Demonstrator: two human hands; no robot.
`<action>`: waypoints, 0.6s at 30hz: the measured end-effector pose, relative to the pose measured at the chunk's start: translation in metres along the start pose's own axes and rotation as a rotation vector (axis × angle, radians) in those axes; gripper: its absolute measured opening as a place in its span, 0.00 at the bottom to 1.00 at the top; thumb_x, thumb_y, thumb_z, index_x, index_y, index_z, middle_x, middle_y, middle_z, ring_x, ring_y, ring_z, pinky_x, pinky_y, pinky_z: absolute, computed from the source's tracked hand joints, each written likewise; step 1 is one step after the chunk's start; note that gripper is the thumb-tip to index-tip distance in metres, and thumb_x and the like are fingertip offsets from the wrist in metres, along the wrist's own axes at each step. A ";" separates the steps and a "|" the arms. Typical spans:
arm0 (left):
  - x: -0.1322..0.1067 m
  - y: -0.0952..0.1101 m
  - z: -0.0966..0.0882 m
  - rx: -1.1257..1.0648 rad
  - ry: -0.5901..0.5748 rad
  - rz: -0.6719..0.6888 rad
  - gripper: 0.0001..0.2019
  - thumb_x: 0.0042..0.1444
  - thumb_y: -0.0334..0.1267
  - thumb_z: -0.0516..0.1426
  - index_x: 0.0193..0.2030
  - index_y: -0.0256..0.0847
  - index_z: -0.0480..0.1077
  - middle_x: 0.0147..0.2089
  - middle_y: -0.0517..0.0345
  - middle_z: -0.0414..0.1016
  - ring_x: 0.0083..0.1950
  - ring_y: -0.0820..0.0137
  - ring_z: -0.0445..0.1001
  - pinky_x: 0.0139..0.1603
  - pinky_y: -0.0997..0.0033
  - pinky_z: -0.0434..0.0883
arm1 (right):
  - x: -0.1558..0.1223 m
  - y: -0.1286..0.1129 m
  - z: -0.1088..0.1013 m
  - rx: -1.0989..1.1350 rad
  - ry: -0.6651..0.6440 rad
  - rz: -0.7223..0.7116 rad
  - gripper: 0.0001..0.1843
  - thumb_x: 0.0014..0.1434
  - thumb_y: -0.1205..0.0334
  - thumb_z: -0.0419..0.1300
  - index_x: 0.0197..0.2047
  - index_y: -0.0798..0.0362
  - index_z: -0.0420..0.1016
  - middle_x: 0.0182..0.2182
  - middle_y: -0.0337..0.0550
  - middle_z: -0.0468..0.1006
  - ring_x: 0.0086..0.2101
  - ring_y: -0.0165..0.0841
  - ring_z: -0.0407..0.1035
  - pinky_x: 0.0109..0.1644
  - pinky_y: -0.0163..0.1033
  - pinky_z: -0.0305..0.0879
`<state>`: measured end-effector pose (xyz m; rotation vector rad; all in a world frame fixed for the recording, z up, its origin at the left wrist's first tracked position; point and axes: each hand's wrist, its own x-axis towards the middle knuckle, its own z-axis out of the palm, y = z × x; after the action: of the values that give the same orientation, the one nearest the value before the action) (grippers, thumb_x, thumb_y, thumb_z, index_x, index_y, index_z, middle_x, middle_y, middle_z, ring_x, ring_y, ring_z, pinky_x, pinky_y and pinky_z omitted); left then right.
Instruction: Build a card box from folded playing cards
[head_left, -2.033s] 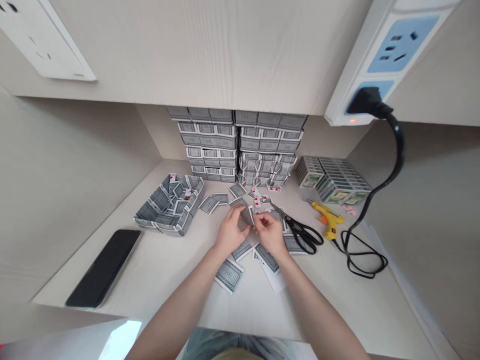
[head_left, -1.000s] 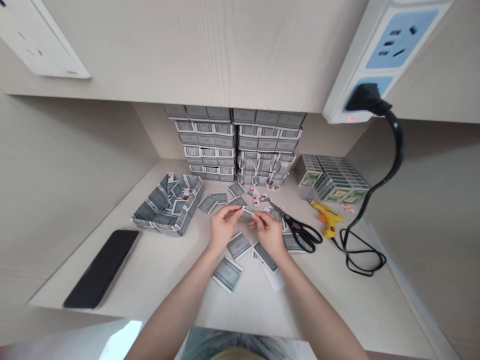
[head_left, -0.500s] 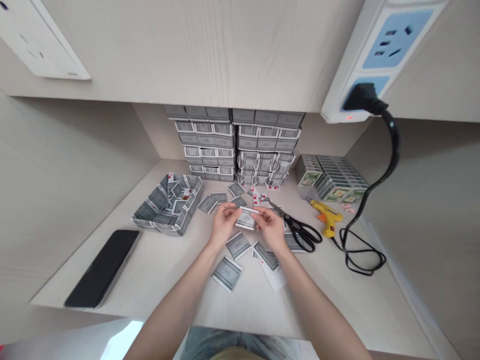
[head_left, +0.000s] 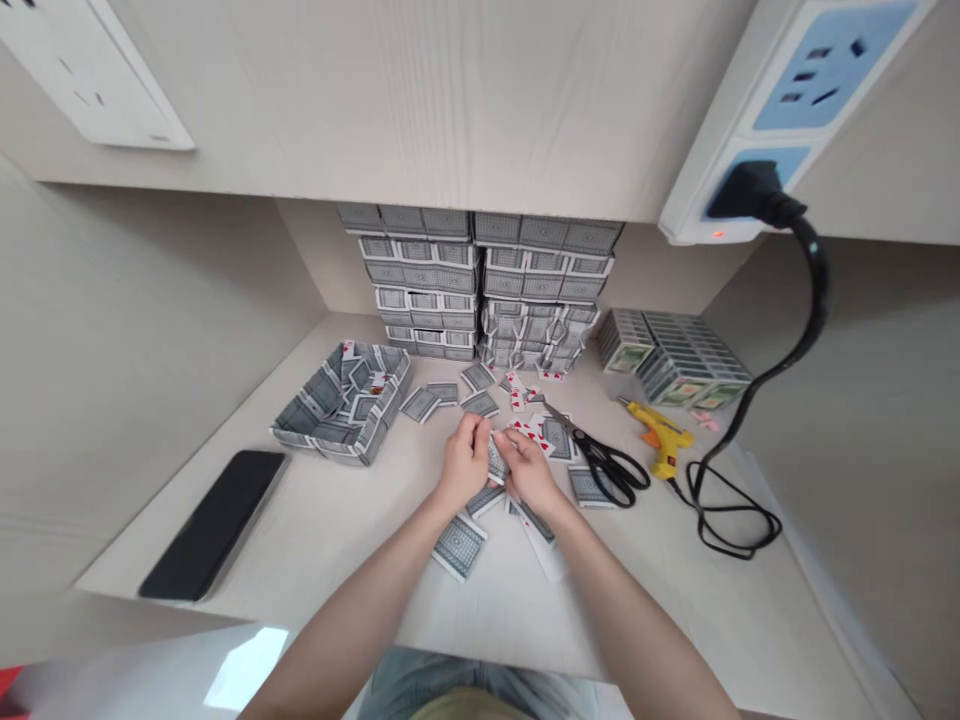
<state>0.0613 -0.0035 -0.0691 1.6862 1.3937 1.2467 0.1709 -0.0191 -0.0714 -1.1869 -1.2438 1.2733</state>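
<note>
Between my hands, above the desk, is a grey-backed playing card, turned at a slant and partly covered by fingers. My left hand pinches its left edge with the fingers curled. On the opposite edge, my right hand grips it between thumb and fingers. Below lie more folded grey cards, one of them a patterned square near my left wrist. Beyond my hands are loose cards, some showing red hearts. Black-handled scissors rest right of my right hand.
At left stand a card-built tray holding folded cards and a black phone. Stacked card boxes fill the back. A yellow glue gun, its looped cable and boxed card decks lie right. A power strip hangs above.
My hands have come closer together and the card between them has turned from nearly level to a steep slant. The camera view has shifted slightly.
</note>
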 end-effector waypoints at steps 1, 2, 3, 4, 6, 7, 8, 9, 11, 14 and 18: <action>0.000 0.000 0.001 -0.035 -0.006 -0.008 0.10 0.58 0.42 0.46 0.31 0.40 0.61 0.22 0.64 0.62 0.22 0.76 0.62 0.24 0.77 0.59 | -0.001 -0.002 -0.001 0.050 -0.024 0.052 0.18 0.53 0.45 0.52 0.25 0.51 0.61 0.10 0.28 0.60 0.08 0.23 0.50 0.09 0.29 0.43; -0.001 0.000 0.002 -0.071 -0.010 -0.020 0.10 0.57 0.43 0.47 0.31 0.40 0.61 0.23 0.64 0.63 0.22 0.76 0.62 0.23 0.78 0.59 | -0.001 -0.004 -0.001 0.088 -0.037 0.087 0.18 0.53 0.44 0.52 0.26 0.51 0.61 0.10 0.28 0.62 0.06 0.23 0.49 0.08 0.29 0.41; -0.001 0.000 0.003 -0.110 -0.011 -0.034 0.10 0.57 0.44 0.47 0.32 0.40 0.61 0.23 0.64 0.63 0.21 0.76 0.62 0.23 0.78 0.59 | -0.001 -0.006 -0.002 0.115 -0.040 0.101 0.18 0.53 0.44 0.53 0.27 0.51 0.62 0.10 0.28 0.64 0.06 0.23 0.49 0.07 0.29 0.40; 0.000 0.000 0.004 -0.148 -0.006 -0.050 0.10 0.57 0.45 0.47 0.33 0.40 0.61 0.23 0.65 0.64 0.21 0.77 0.62 0.22 0.78 0.60 | -0.001 -0.007 -0.002 0.132 -0.031 0.096 0.18 0.52 0.44 0.54 0.27 0.52 0.62 0.10 0.29 0.66 0.06 0.23 0.50 0.07 0.29 0.41; 0.000 0.000 0.005 -0.215 0.009 -0.087 0.11 0.56 0.46 0.48 0.35 0.40 0.61 0.22 0.65 0.64 0.19 0.77 0.62 0.20 0.78 0.59 | 0.000 -0.009 -0.001 0.141 -0.009 0.065 0.18 0.52 0.44 0.54 0.27 0.52 0.62 0.11 0.31 0.68 0.06 0.23 0.51 0.08 0.29 0.44; 0.001 0.000 0.006 -0.242 0.013 -0.104 0.12 0.56 0.47 0.48 0.35 0.40 0.61 0.21 0.65 0.64 0.18 0.77 0.62 0.19 0.78 0.59 | 0.001 -0.008 -0.001 0.134 0.000 0.046 0.18 0.52 0.44 0.54 0.27 0.51 0.62 0.11 0.31 0.68 0.07 0.23 0.52 0.08 0.29 0.46; 0.001 0.001 0.006 -0.260 0.010 -0.119 0.12 0.56 0.48 0.48 0.35 0.40 0.62 0.21 0.65 0.64 0.18 0.77 0.61 0.19 0.78 0.59 | 0.001 -0.008 0.000 0.118 0.014 0.024 0.19 0.52 0.43 0.53 0.26 0.51 0.62 0.11 0.30 0.67 0.07 0.24 0.53 0.09 0.29 0.47; 0.002 0.001 0.005 -0.264 -0.001 -0.127 0.13 0.55 0.48 0.49 0.35 0.40 0.62 0.21 0.65 0.64 0.18 0.77 0.61 0.19 0.78 0.58 | 0.002 -0.007 0.000 0.095 0.031 -0.003 0.19 0.53 0.43 0.52 0.26 0.51 0.62 0.11 0.30 0.66 0.08 0.24 0.54 0.10 0.30 0.49; 0.002 0.003 0.003 -0.220 -0.045 -0.111 0.13 0.54 0.48 0.50 0.32 0.40 0.62 0.21 0.65 0.64 0.20 0.76 0.62 0.21 0.78 0.59 | 0.002 -0.005 0.001 0.037 0.084 -0.065 0.19 0.53 0.43 0.51 0.25 0.50 0.63 0.12 0.31 0.65 0.12 0.26 0.58 0.13 0.30 0.54; 0.001 0.006 0.000 -0.099 -0.104 -0.053 0.14 0.53 0.48 0.50 0.27 0.39 0.62 0.21 0.64 0.63 0.24 0.76 0.62 0.25 0.78 0.59 | 0.001 -0.004 0.000 -0.015 0.143 -0.086 0.19 0.53 0.43 0.51 0.26 0.50 0.64 0.13 0.31 0.64 0.13 0.27 0.60 0.14 0.31 0.56; -0.004 0.008 -0.001 -0.062 -0.101 -0.044 0.15 0.54 0.48 0.50 0.25 0.39 0.62 0.20 0.65 0.62 0.24 0.76 0.61 0.25 0.79 0.58 | 0.001 -0.003 0.002 0.066 0.054 0.040 0.23 0.54 0.39 0.47 0.23 0.50 0.63 0.06 0.29 0.59 0.08 0.26 0.51 0.10 0.31 0.47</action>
<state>0.0636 -0.0095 -0.0624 1.6449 1.3124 1.1524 0.1693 -0.0186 -0.0686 -1.1963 -1.1354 1.2936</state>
